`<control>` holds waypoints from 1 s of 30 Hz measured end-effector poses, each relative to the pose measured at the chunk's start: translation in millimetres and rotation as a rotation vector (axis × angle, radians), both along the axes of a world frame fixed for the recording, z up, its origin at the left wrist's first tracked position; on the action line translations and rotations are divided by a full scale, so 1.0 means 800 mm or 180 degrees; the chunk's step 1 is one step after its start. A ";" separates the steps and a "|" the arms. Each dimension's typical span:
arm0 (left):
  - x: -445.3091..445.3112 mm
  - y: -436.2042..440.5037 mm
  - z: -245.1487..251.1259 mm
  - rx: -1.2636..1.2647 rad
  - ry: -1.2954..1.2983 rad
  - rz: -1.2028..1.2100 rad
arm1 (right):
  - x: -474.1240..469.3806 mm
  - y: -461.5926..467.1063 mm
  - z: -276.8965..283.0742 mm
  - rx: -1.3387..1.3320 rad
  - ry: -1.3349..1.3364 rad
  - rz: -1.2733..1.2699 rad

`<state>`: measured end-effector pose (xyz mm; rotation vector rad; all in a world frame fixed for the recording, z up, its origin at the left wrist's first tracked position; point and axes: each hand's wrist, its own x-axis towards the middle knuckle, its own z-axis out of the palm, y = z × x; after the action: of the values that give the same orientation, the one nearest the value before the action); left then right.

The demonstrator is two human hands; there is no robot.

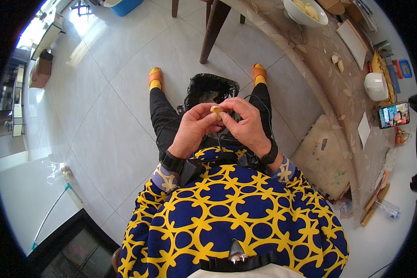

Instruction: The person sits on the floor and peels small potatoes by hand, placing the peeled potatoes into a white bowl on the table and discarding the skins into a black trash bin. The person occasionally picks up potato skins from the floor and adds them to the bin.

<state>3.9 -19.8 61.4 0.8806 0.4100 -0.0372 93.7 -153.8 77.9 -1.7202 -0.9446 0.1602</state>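
My left hand (194, 125) and my right hand (245, 120) meet over my lap. Pinched between the thumbs and fingers of both is a small pale-yellow piece (216, 110) that looks like a garlic clove. Below and beyond them, between my legs, stands a waste bin lined with a black plastic bag (213, 83). The fingers hide part of the clove and the near rim of the bin; the bin's contents are dim. On the cloth-covered table to the right, a white bowl (304, 17) holds several pale, clove-like pieces.
Two pale pieces (337, 63) lie on the patterned tablecloth (319, 52). Farther right are a white lidded container (375, 86) and a phone with a lit screen (394, 114). A wooden chair leg (212, 34) stands ahead. Black cables cross my legs. At left sits a clear plastic bag (60, 171).
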 end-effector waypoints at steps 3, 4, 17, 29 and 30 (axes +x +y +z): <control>0.000 0.001 -0.002 0.0053 -0.0020 -0.0077 | 0.000 0.003 0.000 0.0045 -0.0052 0.0054; 0.001 0.000 -0.002 0.0110 -0.0001 -0.0086 | 0.001 0.003 -0.001 0.0049 -0.0103 0.0079; 0.000 0.006 -0.011 0.0044 0.0127 -0.0146 | 0.011 0.000 -0.007 -0.0169 -0.0391 0.0246; 0.000 0.011 -0.027 -0.0518 0.0074 -0.0172 | 0.017 0.002 -0.013 -0.0126 -0.0269 0.0400; 0.000 0.011 -0.027 -0.0536 0.0086 -0.0172 | 0.017 0.002 -0.013 -0.0123 -0.0229 0.0416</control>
<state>4.0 -11.2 39.6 0.7254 0.4023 -0.1319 107.1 -151.9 67.3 -1.7092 -1.1143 0.2044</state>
